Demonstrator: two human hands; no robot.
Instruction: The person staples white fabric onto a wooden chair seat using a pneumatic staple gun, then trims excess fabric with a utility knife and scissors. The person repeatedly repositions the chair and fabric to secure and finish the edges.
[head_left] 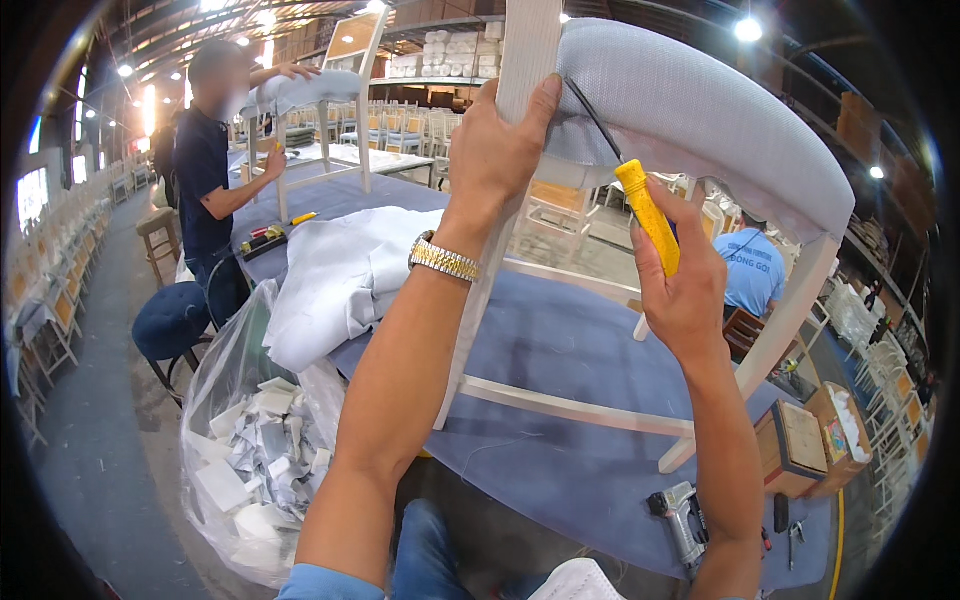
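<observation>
A white wooden chair (560,400) with a grey padded seat (700,110) stands tilted on a blue-covered table (560,340). My left hand (495,150) grips the chair's white upright where it meets the seat, thumb pressed on the wood; a metal watch is on that wrist. My right hand (680,290) holds a yellow-handled screwdriver (648,215), its dark shaft pushed into the seam between the grey fabric and the frame.
A pile of white cloth (340,270) lies on the table's left. A clear bag of white scraps (250,460) sits below it. A staple gun (682,520) lies near the front edge. Another person (210,170) works on a chair at the back left; a blue stool (170,325) stands nearby.
</observation>
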